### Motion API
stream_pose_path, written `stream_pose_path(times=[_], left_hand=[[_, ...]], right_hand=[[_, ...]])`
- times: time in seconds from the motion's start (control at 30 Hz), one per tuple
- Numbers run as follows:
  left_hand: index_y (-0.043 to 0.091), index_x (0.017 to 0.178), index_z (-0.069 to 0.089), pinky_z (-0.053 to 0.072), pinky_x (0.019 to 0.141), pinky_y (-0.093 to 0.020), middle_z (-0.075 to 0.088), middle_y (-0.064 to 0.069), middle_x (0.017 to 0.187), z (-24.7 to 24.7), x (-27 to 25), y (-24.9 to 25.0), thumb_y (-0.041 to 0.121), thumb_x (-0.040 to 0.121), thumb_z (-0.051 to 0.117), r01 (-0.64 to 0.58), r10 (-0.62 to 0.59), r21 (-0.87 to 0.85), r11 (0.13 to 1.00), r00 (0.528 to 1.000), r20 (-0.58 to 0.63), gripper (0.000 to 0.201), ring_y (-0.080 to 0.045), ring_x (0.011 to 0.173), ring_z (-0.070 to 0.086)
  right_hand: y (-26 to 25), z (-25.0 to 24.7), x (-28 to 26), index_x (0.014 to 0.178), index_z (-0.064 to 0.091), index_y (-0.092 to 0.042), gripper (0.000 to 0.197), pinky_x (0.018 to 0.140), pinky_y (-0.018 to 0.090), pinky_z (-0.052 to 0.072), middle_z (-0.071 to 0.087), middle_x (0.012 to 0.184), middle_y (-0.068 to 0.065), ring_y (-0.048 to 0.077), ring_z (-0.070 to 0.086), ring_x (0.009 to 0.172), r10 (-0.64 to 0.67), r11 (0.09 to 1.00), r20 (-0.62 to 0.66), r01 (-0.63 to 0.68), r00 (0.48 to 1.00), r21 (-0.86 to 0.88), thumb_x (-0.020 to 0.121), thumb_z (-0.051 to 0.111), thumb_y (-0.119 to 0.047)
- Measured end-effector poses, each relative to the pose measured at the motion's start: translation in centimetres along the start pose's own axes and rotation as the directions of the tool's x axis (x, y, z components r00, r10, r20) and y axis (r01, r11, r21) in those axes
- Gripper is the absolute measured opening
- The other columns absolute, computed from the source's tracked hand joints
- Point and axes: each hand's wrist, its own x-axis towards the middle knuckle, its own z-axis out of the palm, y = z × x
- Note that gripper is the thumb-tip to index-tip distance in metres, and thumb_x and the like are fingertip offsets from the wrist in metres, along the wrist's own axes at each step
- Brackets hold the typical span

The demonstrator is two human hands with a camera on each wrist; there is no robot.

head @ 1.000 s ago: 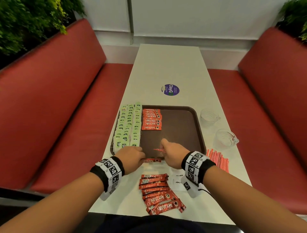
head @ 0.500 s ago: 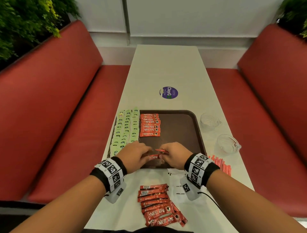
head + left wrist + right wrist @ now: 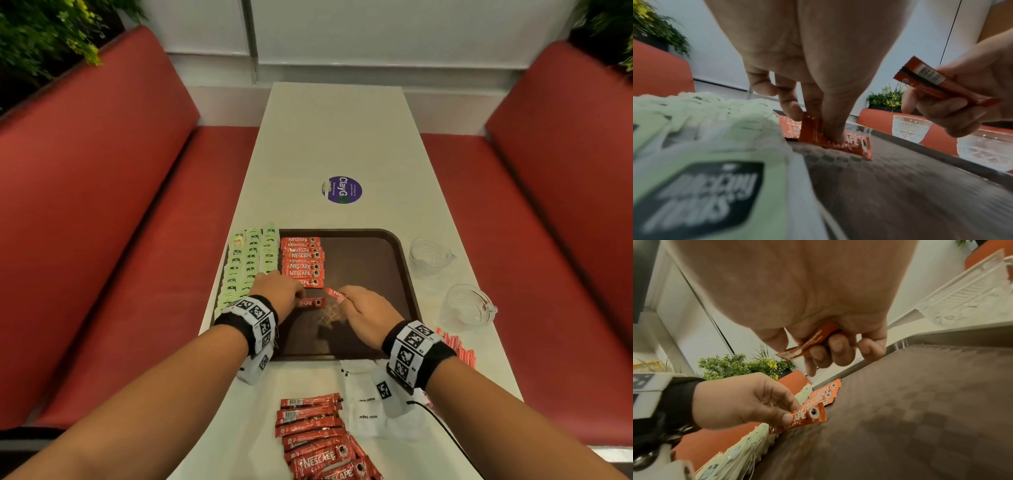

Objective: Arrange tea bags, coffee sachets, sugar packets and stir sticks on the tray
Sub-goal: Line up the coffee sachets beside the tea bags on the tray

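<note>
Flanking tray (image 3: 407,274): glass cups (image 3: 430,255) right | tea bags (image 3: 246,263) left

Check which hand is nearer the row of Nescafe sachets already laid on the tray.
Left. The left hand sits at the near end of the Nescafe sachet row, pinching a sachet just below it. The right hand holds another sachet farther right over the bare tray.

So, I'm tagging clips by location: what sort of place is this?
Probably a cafe or canteen booth: red padded benches flank a long white table, with a brown serving tray on it.
</note>
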Motion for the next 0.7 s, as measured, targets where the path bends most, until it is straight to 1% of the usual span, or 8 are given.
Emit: stream_pose_path(times=[0.13, 0.23, 0.3, 0.37, 0.47, 0.53, 0.63, 0.7], left_hand=[[0.038, 0.104, 0.069, 0.04, 0.097, -0.038, 0.069, 0.008, 0.103, 0.4, 1.4, -0.1, 0.045, 0.092, 0.064, 0.023, -0.023, 0.022, 1.0, 1.0, 0.021, 0.015, -0.019, 0.107, 0.057], [0.037, 0.103, 0.07, 0.044, 0.093, -0.038, 0.068, 0.007, 0.104, 0.5, 2.0, -0.2, 0.045, 0.089, 0.067, 0.039, -0.039, 0.013, 0.999, 0.999, -0.002, 0.017, -0.019, 0.104, 0.059], [0.036, 0.104, 0.07, 0.047, 0.091, -0.037, 0.068, 0.007, 0.105, 0.6, 2.3, -0.2, 0.041, 0.089, 0.068, 0.022, -0.023, -0.011, 1.0, 0.999, -0.031, 0.017, -0.019, 0.102, 0.061], [0.036, 0.103, 0.071, 0.049, 0.091, -0.036, 0.069, 0.008, 0.104, 0.8, 2.5, 0.0, 0.041, 0.088, 0.069, -0.008, 0.008, -0.031, 0.999, 1.0, -0.009, 0.016, -0.018, 0.102, 0.062], [0.036, 0.106, 0.071, 0.049, 0.091, -0.035, 0.069, 0.007, 0.107, 0.7, 2.6, 0.2, 0.041, 0.089, 0.068, -0.031, 0.031, 0.004, 1.0, 0.998, 0.049, 0.017, -0.018, 0.103, 0.062], [0.037, 0.107, 0.072, 0.048, 0.09, -0.034, 0.069, 0.007, 0.108, 0.6, 2.9, 0.2, 0.038, 0.09, 0.067, -0.009, 0.008, 0.021, 1.0, 0.999, 0.04, 0.018, -0.019, 0.104, 0.062], [0.037, 0.107, 0.073, 0.046, 0.085, -0.032, 0.071, 0.008, 0.104, 0.1, 3.4, 0.3, 0.029, 0.093, 0.063, 0.003, -0.004, 0.045, 0.999, 1.0, 0.03, 0.018, -0.018, 0.099, 0.063], [0.038, 0.106, 0.073, 0.047, 0.086, -0.033, 0.071, 0.006, 0.105, -0.1, 3.6, 0.3, 0.028, 0.094, 0.062, 0.0, -0.002, 0.043, 0.999, 0.999, 0.046, 0.019, -0.019, 0.099, 0.063]], right_hand=[[0.4, -0.1, 0.3, 0.105, 0.059, -0.025, 0.024, 0.081, 0.037, 0.049, 0.061, 0.094, -0.005, 0.015, 0.059, 0.086, 0.02, 1.0, 0.005, -0.021, 1.0, 0.008, 0.104, 0.036, -0.03], [0.5, -0.1, 0.4, 0.108, 0.059, -0.024, 0.021, 0.079, 0.035, 0.05, 0.061, 0.095, -0.005, 0.014, 0.059, 0.085, 0.042, 0.999, 0.006, -0.042, 0.999, 0.006, 0.103, 0.039, -0.028], [0.5, -0.1, 0.4, 0.111, 0.058, -0.023, 0.02, 0.077, 0.031, 0.046, 0.059, 0.096, -0.006, 0.013, 0.058, 0.085, 0.041, 0.999, -0.008, -0.041, 0.999, 0.007, 0.103, 0.04, -0.027], [0.3, -0.2, 0.6, 0.112, 0.058, -0.023, 0.018, 0.075, 0.029, 0.043, 0.058, 0.096, -0.007, 0.013, 0.057, 0.085, 0.04, 0.999, -0.02, -0.04, 0.999, 0.015, 0.104, 0.042, -0.026], [0.0, -0.4, 0.8, 0.11, 0.058, -0.022, 0.016, 0.079, 0.032, 0.048, 0.058, 0.098, -0.004, 0.014, 0.058, 0.086, 0.045, 0.999, -0.033, -0.044, 0.998, 0.023, 0.103, 0.044, -0.026], [-0.1, -0.5, 0.8, 0.113, 0.059, -0.02, 0.017, 0.081, 0.033, 0.049, 0.059, 0.101, -0.002, 0.015, 0.058, 0.088, 0.051, 0.999, -0.036, -0.05, 0.998, 0.021, 0.103, 0.046, -0.026], [-0.2, -0.6, 0.6, 0.114, 0.059, -0.019, 0.018, 0.081, 0.031, 0.049, 0.06, 0.102, -0.001, 0.015, 0.058, 0.088, 0.061, 0.997, -0.04, -0.059, 0.997, 0.041, 0.102, 0.047, -0.024], [-0.3, -0.7, 0.6, 0.113, 0.059, -0.019, 0.017, 0.082, 0.031, 0.049, 0.059, 0.1, -0.001, 0.014, 0.057, 0.088, 0.064, 0.997, -0.038, -0.062, 0.997, 0.049, 0.102, 0.047, -0.023]])
